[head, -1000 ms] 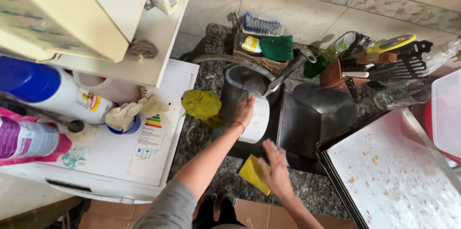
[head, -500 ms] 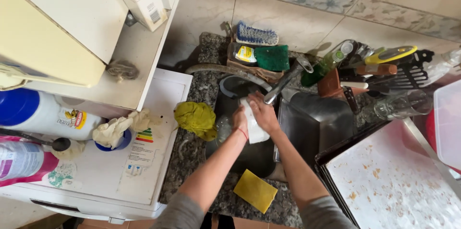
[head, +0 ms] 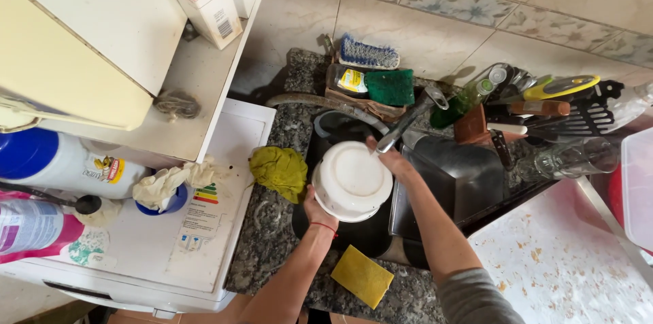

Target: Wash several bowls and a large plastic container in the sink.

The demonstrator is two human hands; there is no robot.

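Near the frame's centre, the left hand point(head: 318, 210) grips the upturned white bowl point(head: 352, 180) from below, steadying it over the sink point(head: 445, 181) while the right hand point(head: 394, 161) clasps its far rim beneath the faucet point(head: 408, 120).

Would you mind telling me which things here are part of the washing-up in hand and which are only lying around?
In hand:
- white bowl, held upside down over the sink
- left hand under its rim
- right hand at its far edge, beside the tap

Lying about:
- yellow sponge
- green cloth
- scrubbing brush
- green scouring pad
- drinking glass
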